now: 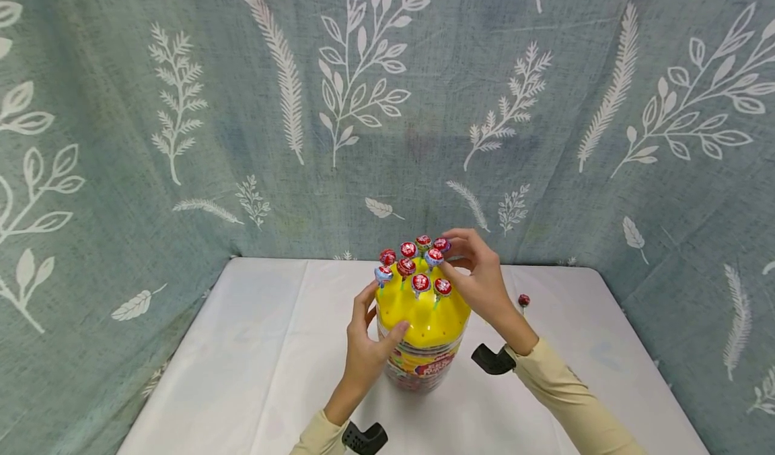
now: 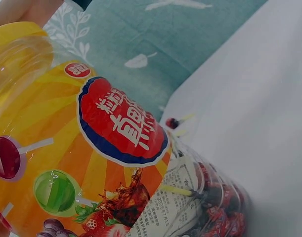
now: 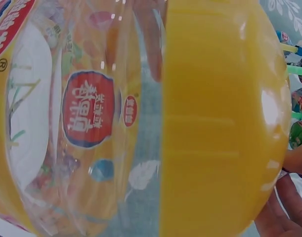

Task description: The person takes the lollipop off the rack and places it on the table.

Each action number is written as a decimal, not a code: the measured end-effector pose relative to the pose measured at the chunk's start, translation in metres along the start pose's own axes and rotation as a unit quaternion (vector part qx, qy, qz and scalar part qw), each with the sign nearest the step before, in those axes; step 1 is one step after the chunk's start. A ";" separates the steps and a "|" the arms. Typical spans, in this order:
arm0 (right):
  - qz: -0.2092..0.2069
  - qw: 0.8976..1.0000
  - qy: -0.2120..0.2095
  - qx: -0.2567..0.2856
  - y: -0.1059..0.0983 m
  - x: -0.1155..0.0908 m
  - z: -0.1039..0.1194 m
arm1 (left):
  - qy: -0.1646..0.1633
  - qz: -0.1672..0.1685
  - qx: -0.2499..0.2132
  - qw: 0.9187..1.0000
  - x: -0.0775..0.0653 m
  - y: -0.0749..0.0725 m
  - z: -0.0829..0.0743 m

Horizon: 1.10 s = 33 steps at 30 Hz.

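Note:
A clear plastic jar (image 1: 420,374) with a yellow lid (image 1: 424,330) stands upright on the table. Several wrapped lollipops (image 1: 420,283) stick up out of the lid on thin sticks. My left hand (image 1: 368,347) holds the jar at its lid, thumb at the front and fingers round the left side. At the lid's back right, my right hand (image 1: 481,276) pinches a lollipop (image 1: 441,244) at the edge of the group. In the right wrist view its fingers (image 3: 284,207) show beside the lid. Through the jar's wall, more red-wrapped lollipops (image 2: 222,217) lie at the bottom.
One loose lollipop (image 1: 523,300) lies on the white table (image 1: 290,347), right of the jar. A green-grey curtain (image 1: 387,192) with white leaf prints hangs behind the table and along both sides. Small unfilled holes (image 1: 424,334) dot the lid's front.

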State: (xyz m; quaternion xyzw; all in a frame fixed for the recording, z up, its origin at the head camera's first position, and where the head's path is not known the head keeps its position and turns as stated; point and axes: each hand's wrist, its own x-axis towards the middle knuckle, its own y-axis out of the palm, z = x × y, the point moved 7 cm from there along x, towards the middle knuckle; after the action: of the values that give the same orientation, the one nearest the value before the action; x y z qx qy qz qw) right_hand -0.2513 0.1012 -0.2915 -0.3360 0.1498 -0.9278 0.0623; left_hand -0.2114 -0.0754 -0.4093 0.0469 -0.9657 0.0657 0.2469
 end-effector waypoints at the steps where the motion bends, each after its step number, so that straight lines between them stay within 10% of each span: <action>1: 0.000 1.000 0.000 0.001 0.001 0.000 0.000 | 0.001 0.000 -0.001 1.000 0.000 0.000 -0.005; 5: -0.008 1.000 -0.003 0.007 0.001 0.000 0.000 | 0.011 -0.001 0.000 1.000 0.001 -0.001 -0.018; 17: -0.055 0.998 -0.041 0.008 -0.013 0.002 0.015 | 0.020 -0.004 -0.010 1.000 -0.001 0.000 0.018; 26: -0.060 0.998 -0.029 -0.015 -0.028 -0.004 0.012 | 0.009 0.012 0.024 1.000 0.002 0.000 -0.014; 33: -0.058 0.998 -0.025 -0.029 -0.043 -0.010 0.007 | 0.008 0.014 0.032 0.999 0.003 0.001 0.010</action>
State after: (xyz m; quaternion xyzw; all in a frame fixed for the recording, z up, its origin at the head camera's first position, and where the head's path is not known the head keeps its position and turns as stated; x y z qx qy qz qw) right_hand -0.2398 0.1424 -0.2789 -0.3688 0.1558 -0.9164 0.0025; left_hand -0.2190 -0.0762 -0.4166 0.0403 -0.9616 0.1003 0.2523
